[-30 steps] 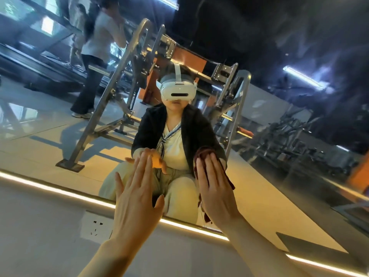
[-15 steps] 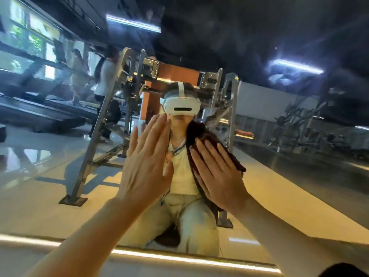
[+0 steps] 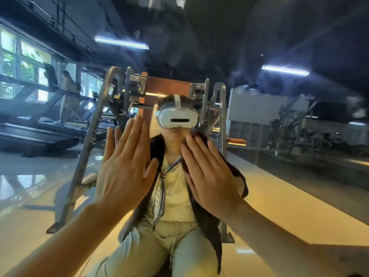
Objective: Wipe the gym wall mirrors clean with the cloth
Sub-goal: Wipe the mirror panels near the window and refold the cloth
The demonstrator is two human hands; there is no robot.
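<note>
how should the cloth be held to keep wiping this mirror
Flat under the palm, coming from the front. The dark cloth lies spread against the mirror beneath the right hand, fingers splayed, its edges showing past them. Pinching an edge would bunch it. The left hand is bare.

Both forearms are bare to the hands, the left hand (image 3: pixel 127 172) and right hand (image 3: pixel 211 176) without gloves or rings. The mirror reflection shows a white headset (image 3: pixel 176 117), dark open jacket (image 3: pixel 209 220), cream top (image 3: pixel 175 194), striped neck scarf (image 3: pixel 159 196), and pale trousers (image 3: pixel 187 250).
</note>
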